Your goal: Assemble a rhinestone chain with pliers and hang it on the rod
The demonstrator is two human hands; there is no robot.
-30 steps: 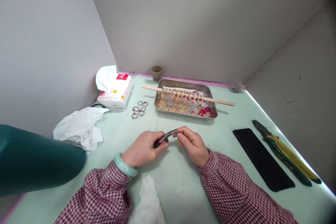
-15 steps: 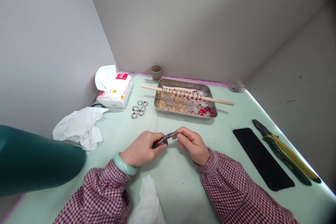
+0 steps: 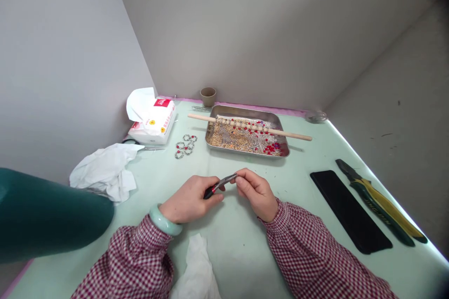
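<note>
My left hand (image 3: 192, 198) is closed round the dark handles of small pliers (image 3: 220, 184), whose metal jaws point right. The tips of those jaws meet the fingertips of my right hand (image 3: 257, 191), where thumb and forefinger are pinched together. Whatever lies in that pinch is too small or hidden to make out. Beyond my hands stands a metal tray (image 3: 245, 153) of gold, clear and red beads. A wooden rod (image 3: 293, 135) with small rings threaded on it rests across the tray. Several beaded rings (image 3: 185, 145) lie to the tray's left.
A tissue pack (image 3: 154, 124), crumpled tissue (image 3: 105, 170) and a dark green cylinder (image 3: 52, 215) are on the left. At the back is a small cup (image 3: 208, 96). Rightward lie a black flat slab (image 3: 351, 210) and large green-yellow pliers (image 3: 382, 205). Another tissue (image 3: 197, 271) lies between my forearms.
Both hands hold nearly the same pose, with the pliers' tips still at my right fingertips. The whole view has shifted very slightly.
</note>
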